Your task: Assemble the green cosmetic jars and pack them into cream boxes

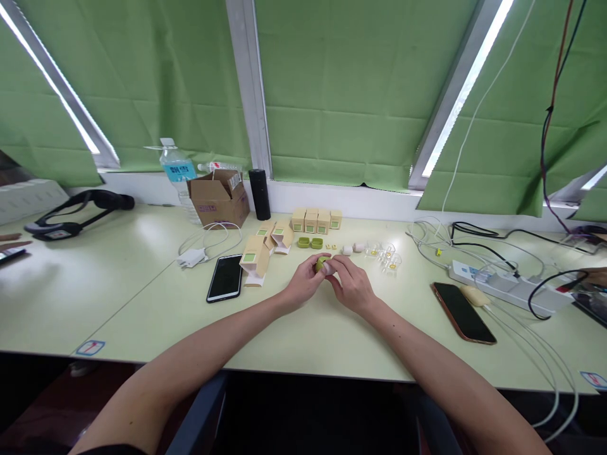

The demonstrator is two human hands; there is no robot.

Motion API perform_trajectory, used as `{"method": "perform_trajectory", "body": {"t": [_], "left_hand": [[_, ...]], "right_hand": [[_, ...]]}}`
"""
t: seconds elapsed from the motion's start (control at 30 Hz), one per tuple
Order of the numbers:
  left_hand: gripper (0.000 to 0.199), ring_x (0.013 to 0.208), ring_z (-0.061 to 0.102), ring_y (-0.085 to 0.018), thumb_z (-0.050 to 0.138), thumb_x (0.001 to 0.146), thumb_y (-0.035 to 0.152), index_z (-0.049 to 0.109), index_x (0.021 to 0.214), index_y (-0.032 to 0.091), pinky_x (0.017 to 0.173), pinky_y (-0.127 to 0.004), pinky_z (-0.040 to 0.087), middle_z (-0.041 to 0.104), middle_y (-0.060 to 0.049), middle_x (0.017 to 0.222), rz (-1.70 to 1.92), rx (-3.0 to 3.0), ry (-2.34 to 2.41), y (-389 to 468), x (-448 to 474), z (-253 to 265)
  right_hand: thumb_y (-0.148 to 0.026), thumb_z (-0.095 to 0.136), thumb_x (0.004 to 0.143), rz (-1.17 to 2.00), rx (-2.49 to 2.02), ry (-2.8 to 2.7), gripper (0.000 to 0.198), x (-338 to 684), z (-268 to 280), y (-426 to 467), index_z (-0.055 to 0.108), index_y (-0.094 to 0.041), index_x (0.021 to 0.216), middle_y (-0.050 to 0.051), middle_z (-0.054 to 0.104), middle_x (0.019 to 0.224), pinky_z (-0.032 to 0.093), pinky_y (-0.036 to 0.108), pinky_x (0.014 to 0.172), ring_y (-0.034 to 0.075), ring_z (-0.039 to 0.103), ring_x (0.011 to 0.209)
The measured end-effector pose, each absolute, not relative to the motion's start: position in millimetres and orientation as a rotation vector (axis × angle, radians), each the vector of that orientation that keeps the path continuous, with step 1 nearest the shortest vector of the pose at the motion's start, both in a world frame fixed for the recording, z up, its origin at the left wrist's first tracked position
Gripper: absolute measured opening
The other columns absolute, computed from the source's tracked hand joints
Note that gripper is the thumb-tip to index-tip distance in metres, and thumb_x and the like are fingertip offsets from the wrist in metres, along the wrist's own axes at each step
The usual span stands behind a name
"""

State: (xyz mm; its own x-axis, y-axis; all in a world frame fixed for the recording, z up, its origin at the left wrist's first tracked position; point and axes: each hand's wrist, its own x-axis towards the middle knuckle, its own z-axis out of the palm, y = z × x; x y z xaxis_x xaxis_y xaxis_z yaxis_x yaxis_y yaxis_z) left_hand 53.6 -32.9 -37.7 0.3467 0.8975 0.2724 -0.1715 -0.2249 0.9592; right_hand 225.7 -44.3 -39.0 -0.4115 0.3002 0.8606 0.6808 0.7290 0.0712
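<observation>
Over the middle of the table, my left hand is closed around a small olive-green cup-like piece. My right hand meets it, its fingers pinching a small whitish part against the green piece; the fingers partly cover both. Just beyond the hands lie two green trays and some tiny yellow pieces. Right of these stand a white cylinder and a pinkish one, then several clear plastic parts with yellow centres.
Small kraft boxes stand behind, with opened ones to the left. A black phone, charger and cardboard box lie left. Another phone, a power strip and cables occupy the right. Other people's hands show at both edges.
</observation>
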Motion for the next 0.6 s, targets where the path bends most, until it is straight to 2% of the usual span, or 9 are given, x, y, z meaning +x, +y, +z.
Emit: {"method": "perform_trajectory", "body": {"t": [0.1,0.2,0.37,0.6], "left_hand": [[0.052,0.111,0.063,-0.026,0.074,0.088,0.046,0.061,0.129,0.016,0.096,-0.040,0.054,0.069,-0.011,0.111,1.177,1.436,0.726,-32.9,55.3,-38.5],[0.050,0.109,0.063,-0.025,0.072,0.088,0.044,0.061,0.129,0.016,0.092,-0.038,0.056,0.068,-0.012,0.116,1.191,1.448,0.715,-33.7,56.5,-39.3],[0.044,0.120,0.062,-0.027,0.068,0.092,0.042,0.062,0.129,0.019,0.103,-0.041,0.053,0.067,-0.012,0.130,1.180,1.488,0.680,-37.1,54.6,-34.9],[0.047,0.126,0.061,-0.028,0.067,0.094,0.047,0.062,0.131,0.019,0.109,-0.042,0.050,0.067,-0.012,0.131,1.159,1.477,0.594,-39.4,52.0,-32.1]], "right_hand": [[-0.022,0.049,0.104,-0.485,-0.754,-1.999,0.033,225.2,-40.1,-44.3,0.055,-0.019,0.136,0.016,0.070,0.114,0.064,0.034,0.076,0.026,0.071,0.106],[-0.024,0.050,0.104,-0.434,-0.766,-1.981,0.033,224.7,-39.9,-45.0,0.055,-0.019,0.136,0.016,0.069,0.115,0.064,0.037,0.077,0.026,0.070,0.108],[-0.023,0.055,0.102,-0.421,-0.701,-1.960,0.030,224.7,-38.0,-45.6,0.057,-0.020,0.132,0.015,0.070,0.110,0.064,0.036,0.077,0.026,0.071,0.104],[-0.024,0.054,0.102,-0.443,-0.728,-1.965,0.033,227.0,-40.7,-43.1,0.057,-0.021,0.135,0.014,0.071,0.112,0.064,0.035,0.077,0.025,0.071,0.103]]}}
